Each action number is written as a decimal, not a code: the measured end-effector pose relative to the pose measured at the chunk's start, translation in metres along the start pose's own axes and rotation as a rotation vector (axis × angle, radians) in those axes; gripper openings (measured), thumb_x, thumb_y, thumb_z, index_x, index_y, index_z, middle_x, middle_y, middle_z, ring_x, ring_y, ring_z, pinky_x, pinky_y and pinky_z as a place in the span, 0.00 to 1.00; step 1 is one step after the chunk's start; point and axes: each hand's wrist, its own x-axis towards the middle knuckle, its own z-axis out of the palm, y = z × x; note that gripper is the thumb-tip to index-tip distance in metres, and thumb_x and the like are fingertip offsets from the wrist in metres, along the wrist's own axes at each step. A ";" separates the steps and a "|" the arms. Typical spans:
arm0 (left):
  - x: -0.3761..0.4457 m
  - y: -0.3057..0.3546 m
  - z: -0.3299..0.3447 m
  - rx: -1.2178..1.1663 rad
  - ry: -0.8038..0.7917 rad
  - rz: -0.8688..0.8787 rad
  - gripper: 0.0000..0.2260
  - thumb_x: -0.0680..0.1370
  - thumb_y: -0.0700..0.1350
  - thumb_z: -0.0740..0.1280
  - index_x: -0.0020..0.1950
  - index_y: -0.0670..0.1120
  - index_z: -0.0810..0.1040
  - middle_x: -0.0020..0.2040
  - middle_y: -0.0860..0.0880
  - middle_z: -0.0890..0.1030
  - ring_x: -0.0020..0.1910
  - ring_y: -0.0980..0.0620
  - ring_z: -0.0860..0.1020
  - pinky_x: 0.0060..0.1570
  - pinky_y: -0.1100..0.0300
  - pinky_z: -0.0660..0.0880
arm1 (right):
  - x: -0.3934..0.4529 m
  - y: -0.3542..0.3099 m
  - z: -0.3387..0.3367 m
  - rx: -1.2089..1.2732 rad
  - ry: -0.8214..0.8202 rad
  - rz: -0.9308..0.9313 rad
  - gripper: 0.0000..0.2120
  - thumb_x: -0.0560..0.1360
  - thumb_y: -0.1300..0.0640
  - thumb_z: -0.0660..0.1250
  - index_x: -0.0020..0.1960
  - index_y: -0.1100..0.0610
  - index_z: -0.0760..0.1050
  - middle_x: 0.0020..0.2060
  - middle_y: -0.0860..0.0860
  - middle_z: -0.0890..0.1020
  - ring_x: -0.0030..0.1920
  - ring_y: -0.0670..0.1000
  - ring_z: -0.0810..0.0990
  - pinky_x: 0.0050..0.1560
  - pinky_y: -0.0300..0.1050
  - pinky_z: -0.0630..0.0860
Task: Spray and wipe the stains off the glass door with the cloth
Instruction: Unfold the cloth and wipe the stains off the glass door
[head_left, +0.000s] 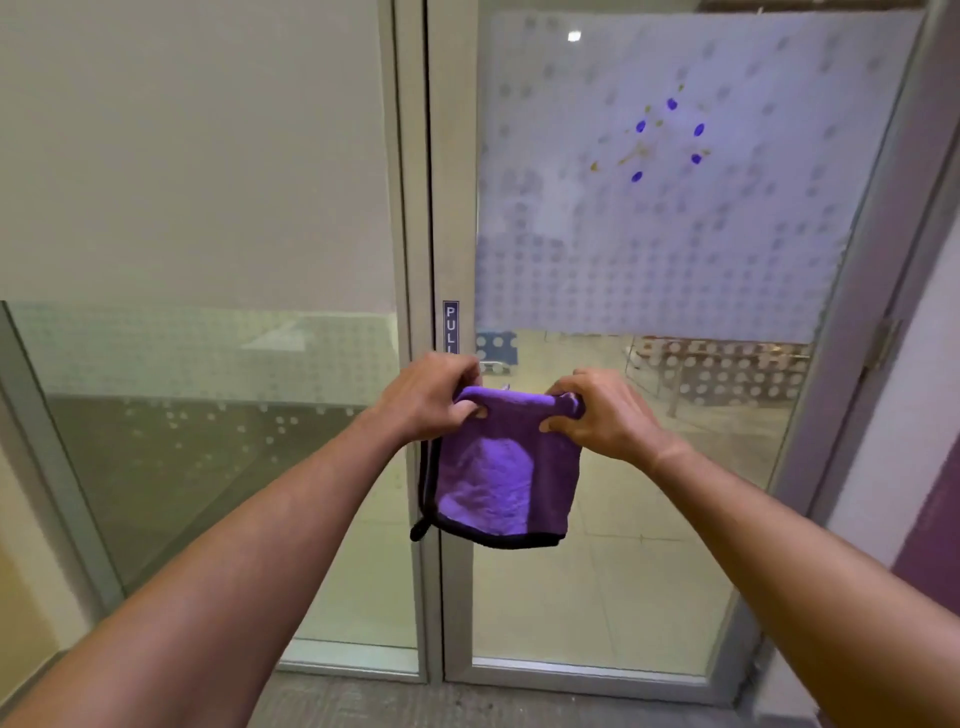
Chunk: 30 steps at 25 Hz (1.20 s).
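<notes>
Stains (662, 140) unwiped on glass door (675, 249), 1 o'clock of cloth (501, 478); cloth pinched by left hand (434, 402) and right hand (597, 413); no spray bottle seen.

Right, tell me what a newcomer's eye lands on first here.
First the purple cloth, folded and hanging low in the centre, pinched at its top corners by the left hand and right hand. Next the stains, blue blobs with yellowish smears, high on the frosted dotted part of the glass door, upper right. A small vertical sign sits on the door frame just above the left hand.
</notes>
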 end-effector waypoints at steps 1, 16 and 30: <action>0.017 0.004 0.005 -0.008 0.006 0.009 0.09 0.66 0.45 0.73 0.38 0.51 0.73 0.32 0.54 0.74 0.33 0.48 0.74 0.33 0.56 0.68 | 0.008 0.016 -0.005 -0.003 0.006 0.004 0.16 0.68 0.46 0.78 0.51 0.53 0.82 0.40 0.50 0.77 0.46 0.56 0.78 0.46 0.48 0.74; 0.194 0.026 0.072 0.002 -0.014 0.046 0.06 0.68 0.42 0.74 0.39 0.43 0.79 0.34 0.45 0.80 0.34 0.44 0.76 0.34 0.54 0.70 | 0.086 0.180 -0.039 -0.054 -0.076 0.017 0.28 0.69 0.46 0.76 0.24 0.53 0.61 0.31 0.56 0.69 0.41 0.60 0.72 0.38 0.50 0.68; 0.290 -0.037 0.079 0.012 -0.176 0.040 0.03 0.71 0.41 0.72 0.43 0.44 0.85 0.33 0.47 0.80 0.34 0.51 0.75 0.35 0.60 0.69 | 0.161 0.232 -0.042 0.185 0.028 0.207 0.05 0.70 0.57 0.76 0.42 0.55 0.81 0.31 0.51 0.82 0.30 0.44 0.75 0.36 0.44 0.73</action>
